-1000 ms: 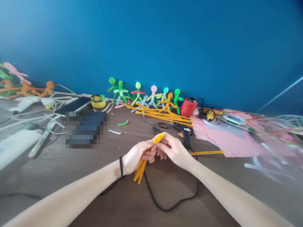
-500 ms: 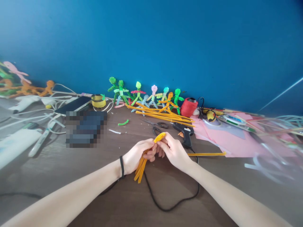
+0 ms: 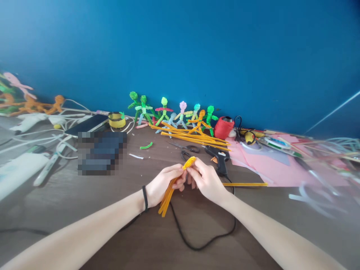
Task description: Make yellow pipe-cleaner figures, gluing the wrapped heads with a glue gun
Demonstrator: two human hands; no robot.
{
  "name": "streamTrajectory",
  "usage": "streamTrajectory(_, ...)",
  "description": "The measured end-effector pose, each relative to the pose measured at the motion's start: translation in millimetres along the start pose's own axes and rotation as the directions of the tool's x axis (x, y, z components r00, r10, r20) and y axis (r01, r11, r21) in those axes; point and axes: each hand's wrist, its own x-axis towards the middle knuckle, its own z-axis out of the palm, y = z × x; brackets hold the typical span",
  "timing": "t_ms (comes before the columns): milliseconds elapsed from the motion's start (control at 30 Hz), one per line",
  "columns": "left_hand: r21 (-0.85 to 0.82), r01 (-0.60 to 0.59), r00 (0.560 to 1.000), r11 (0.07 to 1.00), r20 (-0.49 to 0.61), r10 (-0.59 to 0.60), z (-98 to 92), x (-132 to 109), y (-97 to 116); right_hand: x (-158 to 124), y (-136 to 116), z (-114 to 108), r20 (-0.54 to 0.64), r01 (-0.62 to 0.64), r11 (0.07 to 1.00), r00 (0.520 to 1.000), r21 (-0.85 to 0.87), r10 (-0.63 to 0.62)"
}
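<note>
Between my hands is a bundle of orange-yellow pipe cleaners [image 3: 166, 202], its loose ends hanging down toward me. At the top the bundle forms a rounded, wound yellow head [image 3: 189, 162]. My left hand [image 3: 165, 183] is closed round the stems just below that head. With thumb and fingers, my right hand [image 3: 206, 180] pinches the head from the right side. Part of the bundle is hidden inside the left fingers. One single pipe cleaner [image 3: 247, 184] lies on the table right of my right hand.
Behind my hands lie scissors [image 3: 185, 149], a black glue gun [image 3: 221, 159] with its cord, and a pile of orange pipe cleaners [image 3: 194, 138]. Several pipe-cleaner figures [image 3: 164, 110] lean on the blue wall. Pink sheets [image 3: 281, 165] are at right, a pixelated dark object [image 3: 104, 152] at left.
The hanging ends of the bundle have shifted very slightly left. Both hands keep nearly the same hold and place.
</note>
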Motion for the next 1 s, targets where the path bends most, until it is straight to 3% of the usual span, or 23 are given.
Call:
streamTrajectory(333, 0.012, 0.014, 1.0, 1.0, -0.02, -0.014, 0.7, -0.7, 2.1, -0.5, -2.6, -1.1, 0.024, -0.051, 0.997, 0.998, 0.052, 0.05)
streamTrajectory(567, 0.168, 0.037, 0.999, 0.985, -0.009, -0.036, 0.3, -2.3, 6.3, -0.6, -5.5, -4.7, 0.071, -0.088, 0.99, 0.994, 0.11, 0.081)
streamTrajectory(633, 0.244, 0.032, 0.998, 0.969, -0.062, -0.018, 1.6, -2.7, 8.0, -0.4, -6.5, -6.0, 0.085, -0.102, 0.986, 0.992, 0.133, 0.092)
streamTrajectory(767, 0.462, 0.015, 0.981, 0.887, -0.181, 0.077, 5.9, -3.1, 12.0, 0.2, -9.3, -6.2, 0.107, -0.129, 0.974, 0.988, 0.187, 0.11)
streamTrajectory(1000, 0.82, -0.054, 0.924, 0.57, -0.175, 0.339, 11.6, -7.9, 17.2, -0.2, -15.2, -1.1, 0.105, -0.057, 0.99, 0.994, 0.126, 0.044)
